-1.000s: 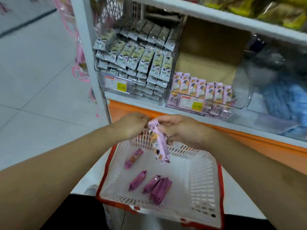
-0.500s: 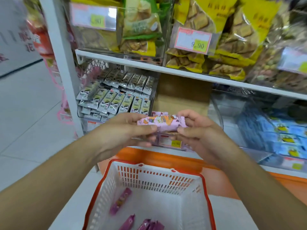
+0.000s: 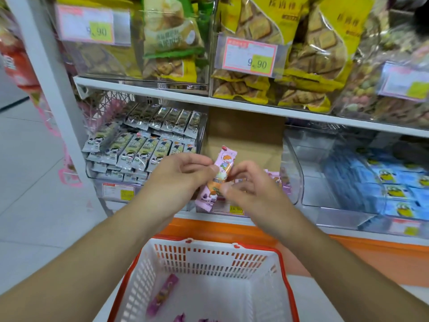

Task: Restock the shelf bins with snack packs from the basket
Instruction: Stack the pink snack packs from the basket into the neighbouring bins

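I hold a pink snack pack [image 3: 223, 168] with a cartoon print in both hands, in front of the lower shelf. My left hand [image 3: 180, 180] pinches its left side with the thumb; my right hand [image 3: 250, 189] pinches its lower right side. The pack stands tilted, its top end leaning right. Behind my hands is the clear bin of pink packs [image 3: 282, 182], mostly hidden. Below me sits a white basket with a red rim [image 3: 286, 275]; a purple pack [image 3: 163, 295] lies inside, with more at the bottom edge.
A clear bin of grey-green packs [image 3: 141, 147] stands left of the pink bin. A bin of blue packs [image 3: 394, 184] stands to the right. A brown cardboard box [image 3: 246, 133] sits behind. The upper shelf [image 3: 232, 104] carries yellow biscuit bags.
The pack has turned from lying level to standing tilted between my hands. The view has shifted slightly, with the shelf now closer.
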The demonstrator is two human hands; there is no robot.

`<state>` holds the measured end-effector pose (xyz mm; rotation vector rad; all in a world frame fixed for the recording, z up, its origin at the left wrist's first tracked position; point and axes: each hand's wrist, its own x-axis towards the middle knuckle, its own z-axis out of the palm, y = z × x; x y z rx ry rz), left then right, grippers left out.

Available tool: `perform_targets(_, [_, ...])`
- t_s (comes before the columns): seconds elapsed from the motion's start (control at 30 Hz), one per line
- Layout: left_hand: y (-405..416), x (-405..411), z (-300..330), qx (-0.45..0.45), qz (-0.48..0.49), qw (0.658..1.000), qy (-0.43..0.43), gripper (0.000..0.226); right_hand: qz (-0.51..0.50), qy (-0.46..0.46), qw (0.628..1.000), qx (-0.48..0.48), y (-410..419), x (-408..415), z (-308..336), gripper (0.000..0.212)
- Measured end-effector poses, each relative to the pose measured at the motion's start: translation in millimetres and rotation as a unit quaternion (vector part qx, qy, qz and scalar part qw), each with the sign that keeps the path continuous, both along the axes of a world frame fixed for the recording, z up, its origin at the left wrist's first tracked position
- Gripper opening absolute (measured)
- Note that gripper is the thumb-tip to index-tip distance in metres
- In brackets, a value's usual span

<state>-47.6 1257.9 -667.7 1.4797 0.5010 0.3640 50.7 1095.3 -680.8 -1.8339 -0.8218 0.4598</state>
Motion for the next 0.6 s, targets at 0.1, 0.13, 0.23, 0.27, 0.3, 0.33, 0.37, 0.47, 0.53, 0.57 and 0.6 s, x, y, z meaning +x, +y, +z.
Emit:
perform_targets(0.1, [-5, 2, 0, 0.005, -0.017, 1.0, -0.005, 0.02, -0.035, 0.025, 0.997, 0.056, 4, 11, 7, 0.037])
perform_targets(0.13, [-6, 3, -1, 0.01, -0.017, 1.0, -0.002, 0.02, -0.033, 0.025, 0.997, 0.066, 6, 13, 10, 0.043])
perform_targets(0.23, [-2, 7, -4, 0.02, 0.021, 1.0, 0.001, 0.015, -0.052, -0.006, 0.995, 0.079, 17, 25, 17, 0.048])
perform_targets(0.27, [1, 7, -4, 0.024, 0.046, 0.999, 0.001, 0.012, -0.074, -0.018, 0.994, 0.08, 22, 32, 18, 0.047])
perform_targets(0.3, [4, 7, -3, 0.034, 0.072, 0.997, 0.007, 0.009, -0.095, -0.028, 0.992, 0.079, 28, 39, 18, 0.047])
perform_targets(0.33, [6, 6, -3, 0.045, 0.092, 0.995, 0.017, 0.008, -0.111, -0.036, 0.99, 0.076, 33, 46, 18, 0.046])
perform_targets(0.37, [8, 5, -3, 0.055, 0.104, 0.993, 0.027, 0.008, -0.118, -0.038, 0.99, 0.071, 38, 52, 15, 0.045])
perform_targets(0.47, [11, 0, -3, 0.076, 0.105, 0.991, 0.045, 0.01, -0.105, -0.041, 0.993, 0.028, 52, 59, -2, 0.048])
perform_targets(0.53, [13, -2, -5, 0.085, 0.098, 0.99, 0.049, 0.009, -0.081, -0.042, 0.996, 0.003, 62, 58, -18, 0.049])
perform_targets(0.57, [14, -3, -6, 0.086, 0.095, 0.991, 0.05, 0.009, -0.071, -0.044, 0.997, -0.004, 66, 57, -25, 0.047])
perform_targets(0.6, [15, -4, -7, 0.084, 0.092, 0.991, 0.051, 0.01, -0.065, -0.048, 0.997, -0.013, 70, 57, -31, 0.043])
